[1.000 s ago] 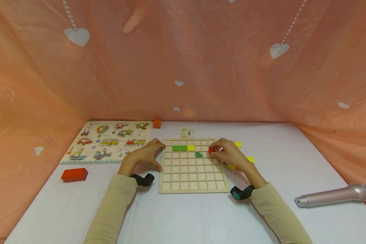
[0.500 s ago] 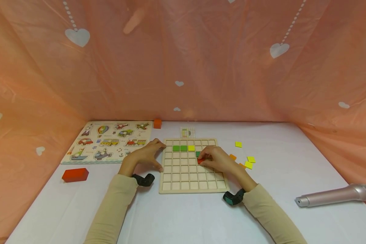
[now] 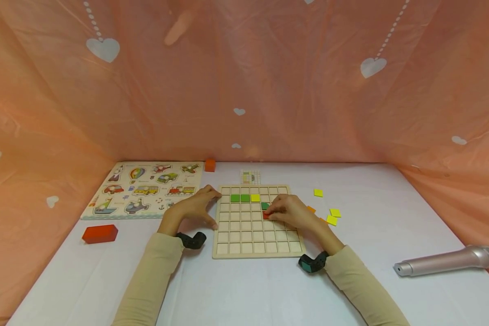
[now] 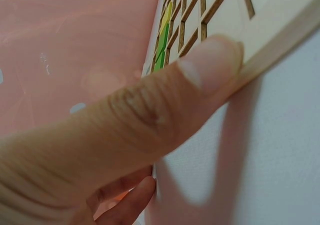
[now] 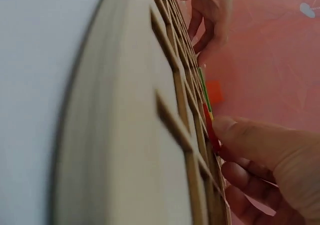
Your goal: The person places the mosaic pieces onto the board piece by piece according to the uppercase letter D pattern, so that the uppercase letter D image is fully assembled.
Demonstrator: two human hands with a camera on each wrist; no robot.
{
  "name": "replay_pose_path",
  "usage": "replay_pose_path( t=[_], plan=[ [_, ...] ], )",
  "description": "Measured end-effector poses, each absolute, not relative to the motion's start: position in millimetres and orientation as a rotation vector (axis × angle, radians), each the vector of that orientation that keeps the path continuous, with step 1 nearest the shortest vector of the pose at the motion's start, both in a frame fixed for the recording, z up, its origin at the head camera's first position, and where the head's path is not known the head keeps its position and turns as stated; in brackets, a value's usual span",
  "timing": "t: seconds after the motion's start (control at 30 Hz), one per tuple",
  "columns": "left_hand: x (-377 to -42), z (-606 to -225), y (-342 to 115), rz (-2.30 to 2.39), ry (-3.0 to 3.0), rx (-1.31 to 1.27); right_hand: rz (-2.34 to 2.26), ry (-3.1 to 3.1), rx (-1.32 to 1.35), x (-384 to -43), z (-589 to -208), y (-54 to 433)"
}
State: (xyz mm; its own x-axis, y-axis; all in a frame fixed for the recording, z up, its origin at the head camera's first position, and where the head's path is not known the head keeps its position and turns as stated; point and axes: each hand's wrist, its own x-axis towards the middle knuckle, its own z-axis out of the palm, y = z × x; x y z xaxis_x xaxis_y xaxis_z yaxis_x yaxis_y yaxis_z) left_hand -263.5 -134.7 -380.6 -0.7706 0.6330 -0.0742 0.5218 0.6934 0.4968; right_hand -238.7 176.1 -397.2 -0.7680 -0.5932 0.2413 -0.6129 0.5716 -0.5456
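A wooden grid board (image 3: 247, 249) lies flat on the table. My left hand (image 3: 193, 208) rests at its left side, thumb and fingers spread; in the left wrist view the thumb (image 4: 150, 102) touches the board's rim. With thumb and fingertips my right hand (image 3: 291, 212) pinches a red tile (image 3: 266, 216) at a square just below a dark green tile with a rounded edge (image 3: 265, 206). In the right wrist view the red tile (image 5: 210, 127) slants under the fingertips. Two green tiles (image 3: 240, 198) and a yellow tile (image 3: 255, 198) form a row in the grid.
Loose yellow tiles (image 3: 335, 213) and orange tiles (image 3: 311, 209) lie right of the board. A small pattern card (image 3: 250, 177) is behind it. A vehicle puzzle (image 3: 146, 190), a red block (image 3: 100, 234) and an orange block (image 3: 210, 165) are leftward; a microphone (image 3: 444, 261) lies far right.
My right hand carried the red tile leftward from the board's right side to the square below the dark green tile, then barely moved. The left hand stayed put.
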Motion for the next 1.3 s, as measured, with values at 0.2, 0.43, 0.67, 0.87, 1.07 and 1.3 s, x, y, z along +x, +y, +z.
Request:
replay_pose_path(
  t=[0.2,0.43,0.67,0.87,1.07,1.3],
  plan=[
    [-263,-381,-134,0.682,2.659,0.914,0.956,-2.752,1.04,-239,-401,175],
    [-264,-380,-134,0.672,2.654,0.927,1.02,-2.692,0.923,-238,-386,191],
    [-264,-380,-135,0.669,2.661,0.936,0.878,-2.649,0.85,-235,-376,218],
    [-263,-381,-135,0.67,2.664,0.936,0.831,-2.764,0.766,-227,-378,233],
    [-263,-381,-135,0.668,2.667,0.932,0.841,-2.916,0.604,-221,-384,240],
    [-263,-380,-135,0.666,2.672,0.93,0.777,-2.96,0.566,-220,-387,242]
  ],
)
